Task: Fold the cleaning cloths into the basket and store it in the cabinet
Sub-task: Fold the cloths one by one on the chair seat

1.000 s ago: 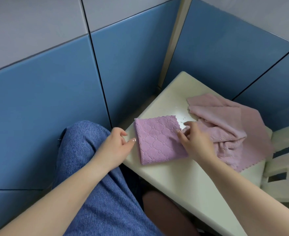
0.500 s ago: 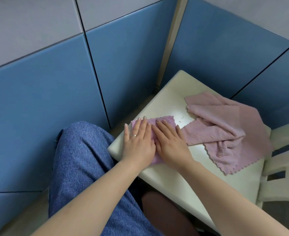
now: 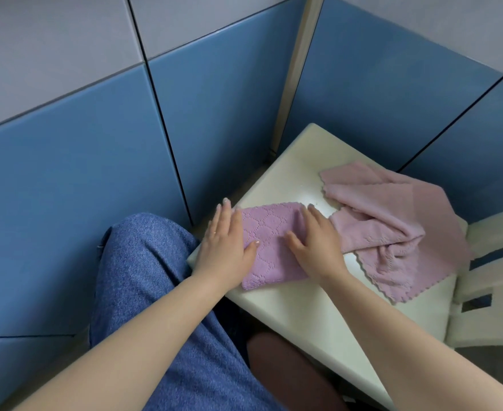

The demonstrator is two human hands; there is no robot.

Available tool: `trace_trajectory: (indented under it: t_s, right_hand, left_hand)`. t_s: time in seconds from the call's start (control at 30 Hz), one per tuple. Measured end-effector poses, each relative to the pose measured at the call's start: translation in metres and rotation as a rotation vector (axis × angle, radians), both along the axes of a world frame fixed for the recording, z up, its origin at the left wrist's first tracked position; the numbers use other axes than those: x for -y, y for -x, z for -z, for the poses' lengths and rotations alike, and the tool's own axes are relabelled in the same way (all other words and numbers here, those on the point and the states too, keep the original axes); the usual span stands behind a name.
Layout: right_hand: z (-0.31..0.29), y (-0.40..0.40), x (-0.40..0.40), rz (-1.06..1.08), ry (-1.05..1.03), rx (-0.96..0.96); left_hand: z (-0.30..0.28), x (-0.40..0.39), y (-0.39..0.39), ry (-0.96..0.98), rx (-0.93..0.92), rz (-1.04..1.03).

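- Head view: the folded purple cloth [image 3: 269, 243] lies on the near corner of the tabletop [image 3: 303, 310], with both palms flat on it.
- Left hand [image 3: 225, 243] presses its left edge and right hand [image 3: 318, 243] its right edge, their fingers straight and slightly spread.
- Smooth outward evenly, so the layers stay aligned.
- Unfolded pink cloth [image 3: 392, 221] waits just beside; no basket shows.

I see 1 lilac, diamond-textured cleaning cloth [image 3: 269, 241], folded to a flat rectangle near the pale table's front left corner. Just beside it on the right, 1 pale pink scallop-edged cloth [image 3: 392, 229] lies rumpled, unfolded.
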State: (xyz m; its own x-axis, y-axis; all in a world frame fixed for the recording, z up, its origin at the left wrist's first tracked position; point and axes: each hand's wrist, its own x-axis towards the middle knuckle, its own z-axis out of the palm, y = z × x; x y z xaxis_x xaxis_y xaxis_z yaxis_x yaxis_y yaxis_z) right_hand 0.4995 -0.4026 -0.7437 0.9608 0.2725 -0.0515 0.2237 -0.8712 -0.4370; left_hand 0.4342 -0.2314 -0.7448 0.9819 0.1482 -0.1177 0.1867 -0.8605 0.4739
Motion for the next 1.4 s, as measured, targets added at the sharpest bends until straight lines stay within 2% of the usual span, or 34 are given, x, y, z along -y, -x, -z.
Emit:
trace_trajectory:
  t_s: [0.07, 0.17, 0.27, 0.33, 0.47, 0.57, 0.7, 0.83, 0.93, 1.1, 1.23, 1.4]
  right_hand:
    - [-0.013, -0.003, 0.008, 0.154, -0.157, -0.075]
    - [-0.024, -0.011, 0.016, 0.248, -0.186, -0.33]
    - [-0.029, -0.019, 0.015, 0.283, -0.259, -0.488]
    - [-0.034, -0.018, 0.014, 0.304, -0.336, -0.595]
    - [-0.045, -0.009, 0.018, 0.354, -0.592, -0.814]
    - [-0.065, -0.011, 0.019, 0.355, -0.673, -0.817]
    - [-0.109, -0.023, 0.012, 0.281, -0.69, -0.73]
    - [-0.164, -0.032, -0.011, 0.176, -0.783, -0.595]
    - [-0.211, -0.035, -0.035, 0.13, -0.853, -0.461]
    - [-0.295, -0.035, -0.083, -0.003, -0.883, -0.258]
    - [-0.345, -0.038, -0.118, -0.108, -0.88, -0.21]
    - [-0.379, -0.04, -0.179, -0.257, -0.958, -0.301]
  left_hand:
    - [-0.016, -0.002, 0.013, 0.388, 0.028, -0.156]
    - [-0.04, 0.004, 0.029, 0.987, -0.005, -0.331]
    - [-0.044, 0.009, 0.025, 1.244, -0.086, -0.465]
    - [-0.043, 0.008, 0.019, 1.341, -0.154, -0.56]
    - [-0.039, 0.004, 0.012, 1.32, -0.205, -0.626]
    - [-0.047, 0.001, 0.011, 1.359, -0.172, -0.612]
    - [-0.079, -0.009, 0.006, 1.316, -0.055, -0.466]
    - [-0.134, -0.032, -0.005, 1.291, 0.21, -0.428]
    - [-0.179, -0.05, -0.01, 1.179, 0.422, -0.414]
    - [-0.252, -0.079, -0.005, 1.078, 0.653, -0.356]
    - [-0.299, -0.104, 0.011, 1.054, 0.749, -0.324]
    - [-0.344, -0.153, 0.044, 1.054, 0.849, -0.34]
